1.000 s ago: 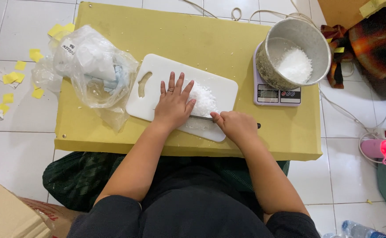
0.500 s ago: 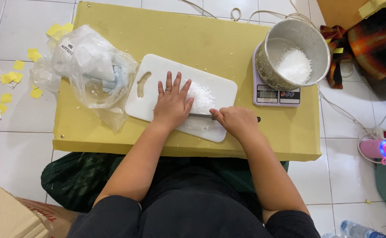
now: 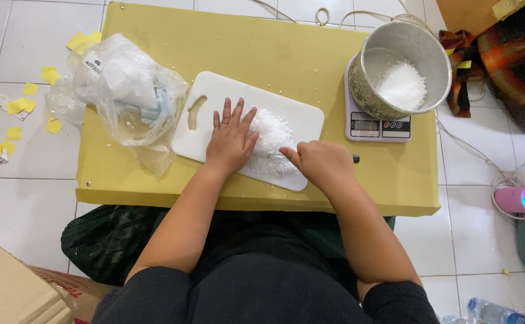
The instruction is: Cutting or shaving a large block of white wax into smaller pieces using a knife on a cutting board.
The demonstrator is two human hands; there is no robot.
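A white cutting board (image 3: pixel 214 96) lies on the low yellow table (image 3: pixel 262 42), with a heap of white flakes (image 3: pixel 271 135) on it. My left hand (image 3: pixel 231 137) rests flat on the board, fingers spread, touching the left side of the heap. My right hand (image 3: pixel 319 162) is closed around a knife whose blade lies across the heap's near edge; the dark end of its handle (image 3: pixel 355 159) sticks out to the right.
A metal pot (image 3: pixel 397 66) holding white flakes sits on a small digital scale (image 3: pixel 373 126) at the table's right. A clear plastic bag (image 3: pixel 121 96) with white blocks lies on the left. Yellow paper scraps (image 3: pixel 16 105) litter the tiled floor; cables run behind the table.
My right hand has slid along the board's near edge with the knife, and my left hand has shifted slightly against the heap.
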